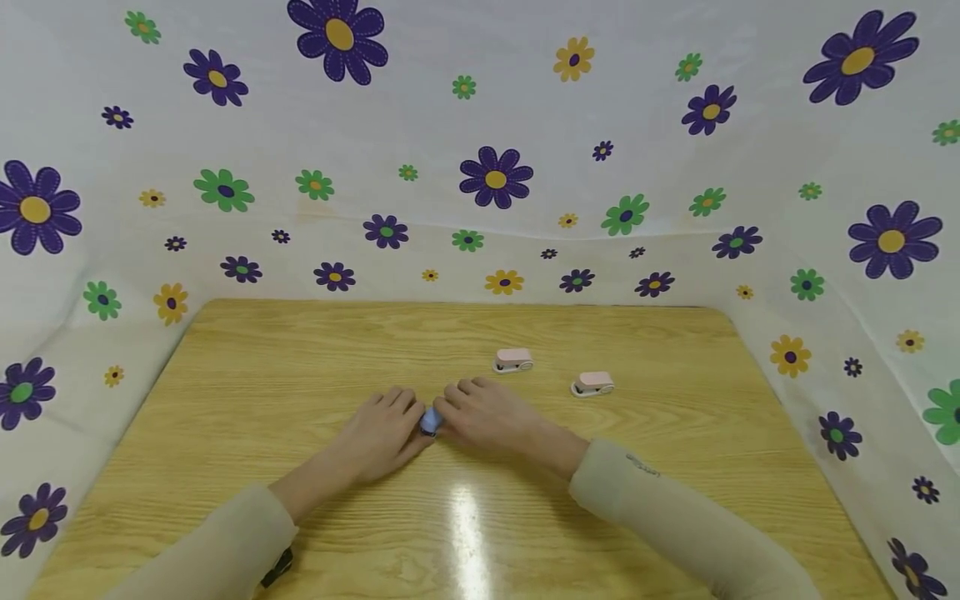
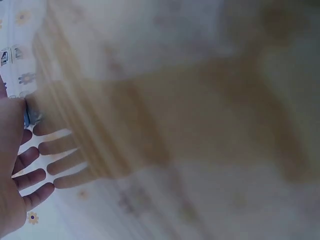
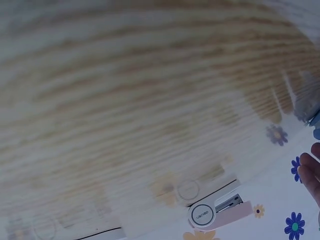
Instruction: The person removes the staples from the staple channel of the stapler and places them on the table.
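Observation:
A small light-blue stapler (image 1: 431,421), dark at its near lower end, sits at the middle of the wooden table between both hands and is mostly covered by fingers. My left hand (image 1: 386,433) pinches it from the left with thumb and forefinger; in the left wrist view the other fingers (image 2: 31,177) spread loosely. From the right, my right hand (image 1: 487,414) holds its other side between thumb and fingers. Only an edge of the blue stapler (image 3: 316,122) shows in the right wrist view. A pink stapler (image 1: 513,359) stands just beyond the right hand.
Another pink stapler (image 1: 593,383) stands farther right, beyond the right wrist. The wood-grain table (image 1: 285,350) is bordered at the back and sides by white cloth (image 1: 420,117) with printed flowers. Something dark (image 1: 278,568) is at the left sleeve.

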`<action>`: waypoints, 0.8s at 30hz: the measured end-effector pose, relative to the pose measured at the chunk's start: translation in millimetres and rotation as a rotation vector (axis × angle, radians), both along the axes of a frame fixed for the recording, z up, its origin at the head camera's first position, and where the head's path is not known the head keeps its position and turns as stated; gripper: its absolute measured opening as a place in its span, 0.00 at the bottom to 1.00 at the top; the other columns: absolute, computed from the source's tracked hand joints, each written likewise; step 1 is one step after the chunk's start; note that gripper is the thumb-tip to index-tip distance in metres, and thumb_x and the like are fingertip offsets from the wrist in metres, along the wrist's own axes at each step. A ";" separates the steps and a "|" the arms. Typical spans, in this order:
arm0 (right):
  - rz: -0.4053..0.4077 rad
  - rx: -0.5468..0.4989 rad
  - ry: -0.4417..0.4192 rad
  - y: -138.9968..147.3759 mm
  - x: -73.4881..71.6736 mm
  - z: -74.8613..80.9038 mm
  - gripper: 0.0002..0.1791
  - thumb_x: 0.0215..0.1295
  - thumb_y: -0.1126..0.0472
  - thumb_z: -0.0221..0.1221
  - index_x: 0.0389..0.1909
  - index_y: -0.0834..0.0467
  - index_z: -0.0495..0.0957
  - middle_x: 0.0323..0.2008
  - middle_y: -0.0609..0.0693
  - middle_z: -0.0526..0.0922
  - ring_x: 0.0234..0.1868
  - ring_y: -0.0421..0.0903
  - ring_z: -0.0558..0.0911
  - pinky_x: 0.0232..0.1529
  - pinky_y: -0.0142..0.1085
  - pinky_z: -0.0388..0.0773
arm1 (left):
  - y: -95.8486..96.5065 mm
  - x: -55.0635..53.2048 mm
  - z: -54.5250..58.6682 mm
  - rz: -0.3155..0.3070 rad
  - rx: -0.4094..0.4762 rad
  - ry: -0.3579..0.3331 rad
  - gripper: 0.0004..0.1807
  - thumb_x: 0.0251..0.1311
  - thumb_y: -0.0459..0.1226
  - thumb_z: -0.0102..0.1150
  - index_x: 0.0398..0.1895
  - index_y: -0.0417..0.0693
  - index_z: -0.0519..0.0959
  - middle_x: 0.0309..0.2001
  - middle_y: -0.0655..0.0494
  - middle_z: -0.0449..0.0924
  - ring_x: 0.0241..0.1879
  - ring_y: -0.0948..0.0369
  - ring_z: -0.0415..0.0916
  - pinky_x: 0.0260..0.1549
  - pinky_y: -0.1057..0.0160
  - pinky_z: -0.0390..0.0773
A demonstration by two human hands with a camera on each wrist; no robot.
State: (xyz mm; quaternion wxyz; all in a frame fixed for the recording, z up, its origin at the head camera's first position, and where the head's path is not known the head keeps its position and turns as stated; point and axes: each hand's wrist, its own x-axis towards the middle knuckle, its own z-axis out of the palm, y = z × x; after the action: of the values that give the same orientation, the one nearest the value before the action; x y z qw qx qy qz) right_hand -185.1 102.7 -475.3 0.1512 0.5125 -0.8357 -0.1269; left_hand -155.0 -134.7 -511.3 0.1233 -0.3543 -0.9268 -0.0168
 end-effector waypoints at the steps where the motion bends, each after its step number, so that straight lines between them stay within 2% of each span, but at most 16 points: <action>1: 0.003 0.000 -0.005 -0.8 0.3 0.5 0.20 0.81 0.38 0.51 0.52 0.50 0.77 0.42 0.43 0.83 0.42 0.40 0.83 0.48 0.33 0.83 | 0.2 1.0 -0.1 0.006 0.007 0.000 0.20 0.73 0.57 0.60 0.44 0.50 0.78 0.41 0.56 0.77 0.41 0.57 0.75 0.37 0.60 0.77; 7: 0.019 -0.006 -0.016 -4.4 1.7 2.3 0.22 0.81 0.37 0.50 0.52 0.51 0.79 0.43 0.43 0.86 0.43 0.40 0.85 0.47 0.33 0.84 | 1.7 4.4 -3.6 0.041 0.065 -0.013 0.19 0.72 0.56 0.62 0.42 0.51 0.77 0.42 0.55 0.78 0.43 0.56 0.75 0.38 0.59 0.77; 15: 0.027 -0.003 -0.024 -8.3 0.1 1.1 0.23 0.81 0.37 0.49 0.51 0.50 0.80 0.45 0.43 0.87 0.45 0.41 0.86 0.50 0.34 0.84 | 3.8 5.5 -3.8 0.050 0.133 -0.033 0.16 0.70 0.53 0.65 0.44 0.51 0.78 0.44 0.54 0.79 0.45 0.54 0.78 0.42 0.54 0.81; 20: 0.058 0.005 0.016 -10.6 -4.7 -3.7 0.21 0.82 0.38 0.49 0.49 0.50 0.80 0.46 0.43 0.87 0.45 0.41 0.86 0.49 0.34 0.84 | 4.2 4.8 -3.3 0.068 0.161 -0.082 0.16 0.70 0.52 0.66 0.45 0.50 0.78 0.46 0.52 0.80 0.48 0.52 0.78 0.45 0.50 0.82; 24: 0.086 0.031 0.048 -12.6 -8.0 -4.2 0.21 0.82 0.39 0.49 0.49 0.51 0.80 0.45 0.44 0.88 0.45 0.40 0.87 0.48 0.33 0.84 | 3.9 5.1 -3.4 0.085 0.159 -0.093 0.17 0.70 0.53 0.66 0.45 0.50 0.78 0.46 0.51 0.80 0.49 0.51 0.78 0.46 0.49 0.81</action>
State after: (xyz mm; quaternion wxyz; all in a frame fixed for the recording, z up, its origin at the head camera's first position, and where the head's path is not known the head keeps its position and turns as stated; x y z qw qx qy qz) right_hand -193.2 90.1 -479.6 0.1685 0.5472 -0.8069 -0.1454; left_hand -150.0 -130.7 -514.6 0.1084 -0.3025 -0.9415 -0.1015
